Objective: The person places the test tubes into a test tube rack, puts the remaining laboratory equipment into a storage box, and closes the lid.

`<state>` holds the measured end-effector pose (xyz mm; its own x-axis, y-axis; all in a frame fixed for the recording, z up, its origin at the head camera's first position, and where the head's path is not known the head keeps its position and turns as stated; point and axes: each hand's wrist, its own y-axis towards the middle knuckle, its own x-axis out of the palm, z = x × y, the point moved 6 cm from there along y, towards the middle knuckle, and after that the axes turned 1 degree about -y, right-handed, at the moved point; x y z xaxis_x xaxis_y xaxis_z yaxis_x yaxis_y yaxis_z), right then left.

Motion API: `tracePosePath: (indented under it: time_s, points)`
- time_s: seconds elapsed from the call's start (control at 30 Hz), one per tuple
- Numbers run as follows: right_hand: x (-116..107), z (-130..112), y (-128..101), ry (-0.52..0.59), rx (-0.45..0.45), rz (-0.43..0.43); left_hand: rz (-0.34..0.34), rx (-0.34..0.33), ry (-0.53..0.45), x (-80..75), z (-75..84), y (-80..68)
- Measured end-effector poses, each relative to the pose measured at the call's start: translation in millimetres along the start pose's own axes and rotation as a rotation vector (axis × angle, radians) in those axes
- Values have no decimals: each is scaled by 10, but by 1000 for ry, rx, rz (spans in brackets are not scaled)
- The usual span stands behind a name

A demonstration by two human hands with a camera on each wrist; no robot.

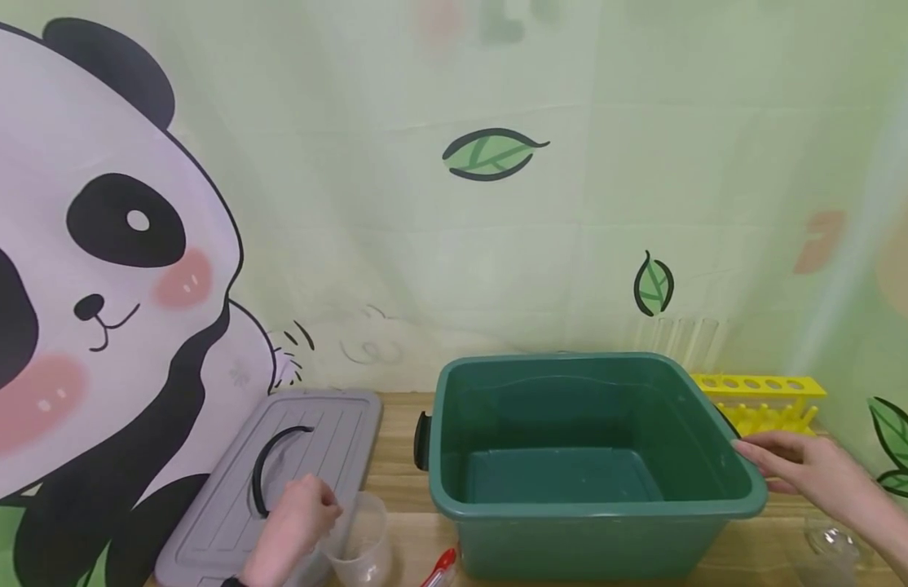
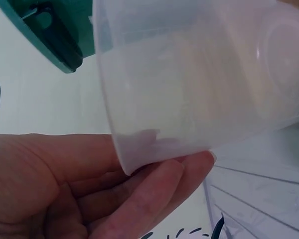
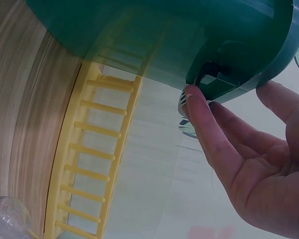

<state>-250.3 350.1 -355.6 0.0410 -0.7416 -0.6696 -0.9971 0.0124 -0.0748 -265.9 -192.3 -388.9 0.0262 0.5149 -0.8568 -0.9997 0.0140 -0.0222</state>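
A deep green plastic tub (image 1: 593, 456) with a rolled rim stands on the wooden tabletop (image 1: 398, 456), and everything else is placed around it. The right hand (image 1: 806, 465) is at the tub's right rim, fingers nearly straight and spread. In the right wrist view a fingertip (image 3: 192, 97) touches the underside of the tub's side handle mount (image 3: 217, 82) while the thumb lies over the rim edge; the hand does not clasp it.

Behind the tub's right corner sits a yellow plastic test-tube rack (image 1: 765, 399) with a row of round holes. In front of that corner, by the right forearm, lies a clear glass flask (image 1: 828, 542), only partly in frame.

Left of the tub, the left hand (image 1: 296, 522) has its fingers (image 2: 154, 194) against the rim and wall of a translucent plastic measuring cup (image 1: 362, 542) standing upright on the tabletop. The fingers look only slightly bent; whether they grip the cup cannot be told. Left of the cup lies a flat grey plastic lid (image 1: 278, 481) with a black curved handle (image 1: 274, 461). A small red-tipped object (image 1: 441, 567) lies just in front of the tub's left corner.
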Motion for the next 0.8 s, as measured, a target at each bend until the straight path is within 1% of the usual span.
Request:
tracePosePath:
  time_s: [0.17, 0.27, 0.47, 0.67, 0.8]
  points:
    - [-5, -9, -8, -14, 0, 3, 46, 67, 19, -130, 14, 31]
    - [-6, -6, -8, -12, 5, 4, 54, 81, 29, -213, 22, 50]
    - [5, -13, -6, -9, 4, 4, 22, 40, 6, -371, 29, 97]
    - [4, -1, 8, -4, 21, 1, 47, 34, 12, -589, 117, 134]
    - [8, 12, 9, 0, 23, 1, 67, 49, 32, -727, 179, 151]
